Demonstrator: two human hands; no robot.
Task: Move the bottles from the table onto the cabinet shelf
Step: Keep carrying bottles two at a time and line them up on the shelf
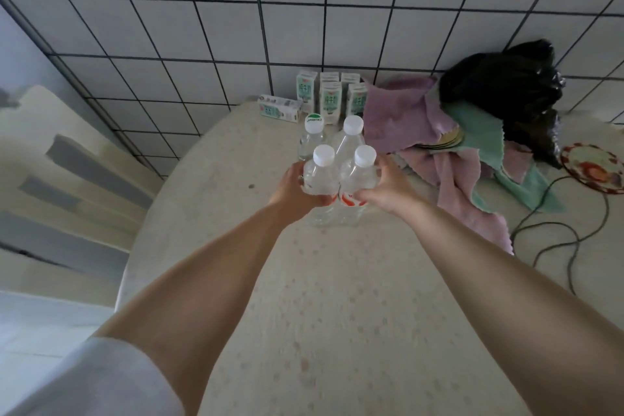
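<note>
Several clear water bottles with white caps stand together on the round table (337,297). My left hand (293,189) grips the front left bottle (320,172) around its body. My right hand (388,189) grips the front right bottle (359,172), which has a red label. Both front bottles stand upright, side by side and touching. Behind them stand a bottle with a green-marked cap (312,135) and a taller bottle (349,138), neither held. The cabinet shelf is out of view.
Several milk cartons (329,98) stand at the table's back by the tiled wall, one lying flat (278,108). Pink and green cloths (439,132), a black plastic bag (506,88), a round patterned dish (594,167) and a cable (553,230) lie to the right. A chair (67,162) stands on the left.
</note>
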